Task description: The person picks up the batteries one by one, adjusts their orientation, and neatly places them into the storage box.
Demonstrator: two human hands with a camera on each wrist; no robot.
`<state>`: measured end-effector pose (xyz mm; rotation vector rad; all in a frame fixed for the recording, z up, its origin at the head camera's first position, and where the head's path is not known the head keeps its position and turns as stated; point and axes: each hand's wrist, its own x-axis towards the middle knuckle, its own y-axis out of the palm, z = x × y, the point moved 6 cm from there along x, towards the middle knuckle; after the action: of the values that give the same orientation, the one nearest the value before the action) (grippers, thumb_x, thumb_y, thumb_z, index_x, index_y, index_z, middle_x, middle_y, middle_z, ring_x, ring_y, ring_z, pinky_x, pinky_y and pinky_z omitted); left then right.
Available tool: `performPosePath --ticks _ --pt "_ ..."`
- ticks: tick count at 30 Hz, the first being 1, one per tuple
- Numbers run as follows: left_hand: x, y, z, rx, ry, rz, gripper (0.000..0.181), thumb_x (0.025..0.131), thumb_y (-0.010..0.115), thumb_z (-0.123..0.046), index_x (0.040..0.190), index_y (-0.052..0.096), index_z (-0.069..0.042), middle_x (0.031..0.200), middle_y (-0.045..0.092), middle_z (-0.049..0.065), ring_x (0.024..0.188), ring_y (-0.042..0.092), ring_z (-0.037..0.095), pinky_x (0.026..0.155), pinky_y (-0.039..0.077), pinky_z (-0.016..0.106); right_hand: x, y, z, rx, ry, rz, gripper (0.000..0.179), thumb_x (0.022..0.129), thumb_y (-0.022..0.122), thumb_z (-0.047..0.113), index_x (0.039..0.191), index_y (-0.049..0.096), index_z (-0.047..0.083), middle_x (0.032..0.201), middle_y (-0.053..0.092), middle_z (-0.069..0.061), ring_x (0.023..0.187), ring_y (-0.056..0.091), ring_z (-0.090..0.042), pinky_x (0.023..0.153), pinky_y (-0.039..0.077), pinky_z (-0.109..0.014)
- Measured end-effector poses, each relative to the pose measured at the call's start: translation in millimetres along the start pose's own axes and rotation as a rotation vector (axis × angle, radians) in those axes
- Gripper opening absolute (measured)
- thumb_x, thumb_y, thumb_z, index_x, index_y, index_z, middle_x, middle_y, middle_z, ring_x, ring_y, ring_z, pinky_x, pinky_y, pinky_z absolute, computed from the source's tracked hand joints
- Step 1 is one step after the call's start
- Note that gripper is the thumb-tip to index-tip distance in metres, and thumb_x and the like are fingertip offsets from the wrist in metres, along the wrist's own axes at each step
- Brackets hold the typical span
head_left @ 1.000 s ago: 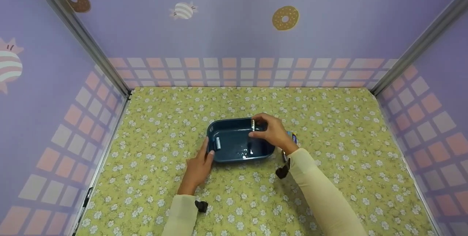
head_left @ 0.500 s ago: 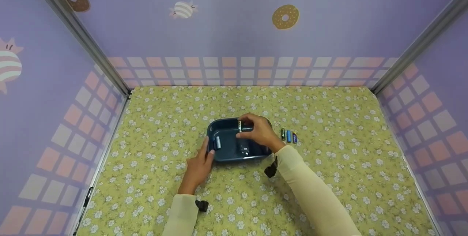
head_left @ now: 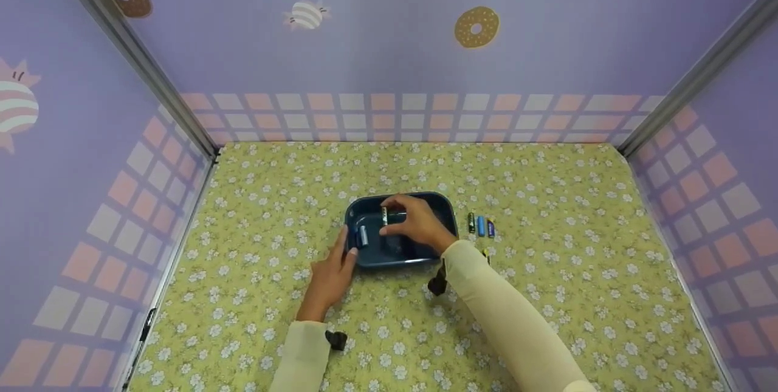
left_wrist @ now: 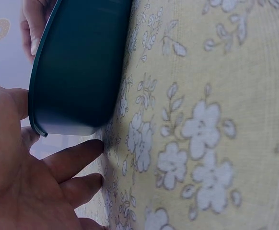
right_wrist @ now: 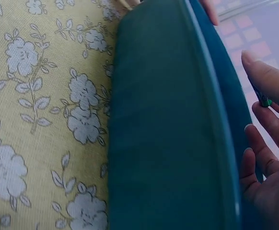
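A dark blue-green rectangular basin (head_left: 419, 259) sits on the flowered cloth, and a silvery battery (head_left: 363, 236) lies at the left inside it. My left hand (head_left: 331, 273) rests at the basin's left end. In the left wrist view, the thumb reaches the rim while the other fingers spread straight down to the cloth. Over the basin's middle, my right hand (head_left: 416, 220) pinches a slim battery (head_left: 384, 216) between thumb and fingertips. The right wrist view shows that battery's green end, with the rest hidden by the fingers.
Just right of the basin, three batteries stand in a row: a dark green one (head_left: 471, 222), a light blue one (head_left: 481, 226) and a purple one (head_left: 490, 228). A small yellow item (head_left: 485, 255) peeks out beside the right sleeve. Purple patterned walls (head_left: 389, 45) enclose the back and sides.
My right hand has moved left across the basin with the pinched battery, uncovering the row of batteries on the right. My left hand has stayed at the basin's left end.
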<state>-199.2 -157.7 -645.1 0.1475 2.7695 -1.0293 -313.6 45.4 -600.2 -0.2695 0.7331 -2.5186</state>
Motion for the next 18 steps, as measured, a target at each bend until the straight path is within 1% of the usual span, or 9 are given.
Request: performPosePath --ticks 4,7,12,15,18 --pt "0.6 0.8 -0.1 0.003 0.003 0.005 0.064 0.109 0.033 -0.058 0.163 0.0 -0.047 0.168 0.028 0.005 0.149 0.034 0.047 0.118 -0.008 0.075 4.1 7.1 -0.5 0.002 -0.001 0.021 0.061 0.082 0.088 0.028 0.135 0.064 0.009 0.133 0.066 -0.003 0.125 0.063 -0.022 0.107 0.051 -0.044" --pt "0.6 1.0 0.9 -0.006 -0.002 0.011 0.064 0.108 0.033 -0.058 0.163 0.0 -0.047 0.169 0.027 0.006 0.148 0.033 0.05 0.118 -0.006 0.075 8.1 12.3 -0.5 -0.026 -0.006 0.03 0.06 0.083 0.088 0.029 0.134 0.064 0.01 0.133 0.066 -0.003 0.123 0.063 -0.022 0.106 0.052 -0.043" --pt "0.5 1.3 2.6 -0.025 -0.01 0.017 0.064 0.108 0.034 -0.058 0.162 0.0 -0.049 0.169 0.025 0.006 0.148 0.033 0.051 0.118 -0.004 0.076 14.4 20.5 -2.9 -0.078 0.01 0.044 0.057 0.083 0.087 0.029 0.133 0.065 0.014 0.133 0.066 -0.002 0.123 0.063 -0.02 0.105 0.052 -0.04" --pt "-0.2 1.3 2.9 -0.028 0.0 0.018 0.064 0.108 0.034 -0.058 0.162 0.0 -0.049 0.169 0.026 0.007 0.149 0.032 0.05 0.118 -0.005 0.076 18.0 25.3 -3.8 -0.088 0.011 0.056 0.056 0.083 0.088 0.029 0.132 0.065 0.013 0.133 0.066 -0.003 0.123 0.063 -0.021 0.105 0.052 -0.041" --pt "-0.9 0.8 2.7 -0.024 0.01 0.015 0.064 0.107 0.032 -0.061 0.162 0.001 -0.049 0.168 0.027 0.007 0.149 0.032 0.05 0.118 -0.005 0.076 21.2 29.9 -4.1 -0.104 0.0 0.062 0.055 0.082 0.088 0.03 0.13 0.066 0.013 0.131 0.067 -0.004 0.122 0.064 -0.022 0.104 0.052 -0.042"
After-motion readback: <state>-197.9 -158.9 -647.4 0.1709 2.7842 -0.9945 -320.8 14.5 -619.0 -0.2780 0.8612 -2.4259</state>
